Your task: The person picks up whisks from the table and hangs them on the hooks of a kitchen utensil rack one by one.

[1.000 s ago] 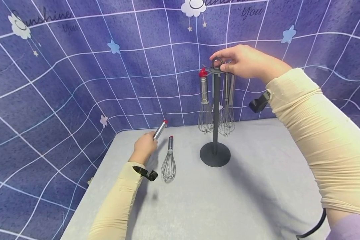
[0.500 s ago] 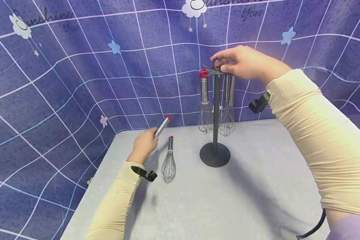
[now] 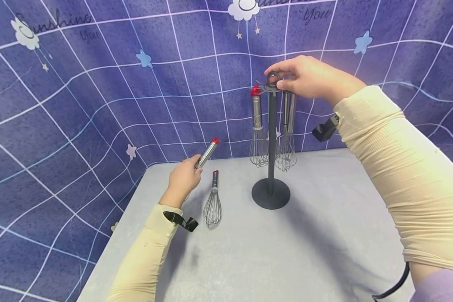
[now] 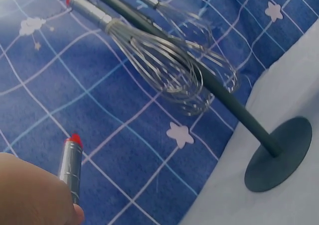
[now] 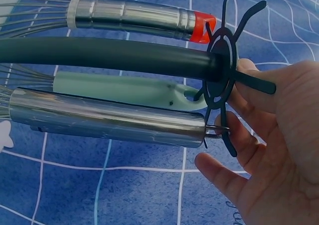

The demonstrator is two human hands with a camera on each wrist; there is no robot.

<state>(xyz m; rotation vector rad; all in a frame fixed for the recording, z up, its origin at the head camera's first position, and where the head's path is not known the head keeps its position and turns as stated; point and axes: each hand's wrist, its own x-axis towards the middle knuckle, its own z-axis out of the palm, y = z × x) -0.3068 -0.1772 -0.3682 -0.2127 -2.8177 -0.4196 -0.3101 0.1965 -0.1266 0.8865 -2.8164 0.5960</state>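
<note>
My left hand [image 3: 183, 180] grips a steel-handled whisk [image 3: 206, 154], its red-tipped end pointing up and right; the wires are hidden by the hand and arm. My right hand [image 3: 309, 79] holds the top of the black hook stand [image 3: 272, 142] near its ring. From the stand's hooks hang several whisks. One hanging whisk [image 5: 134, 18] has a red tip, another whisk [image 5: 114, 89] a pale green handle, and a third whisk [image 5: 107, 117] a plain steel handle. In the left wrist view the left hand [image 4: 32, 192] is apart from the stand.
Another red-tipped whisk [image 3: 212, 209] lies on the grey-white table [image 3: 256, 256], between the left hand and the stand's round base [image 3: 262, 195]. A blue gridded curtain [image 3: 188, 105] stands behind and left. A black cable [image 3: 396, 285] is at lower right.
My left hand has raised the whisk slightly, its red tip moving up and to the right. The right hand stays on the stand's top, and the hanging whisks look unchanged.
</note>
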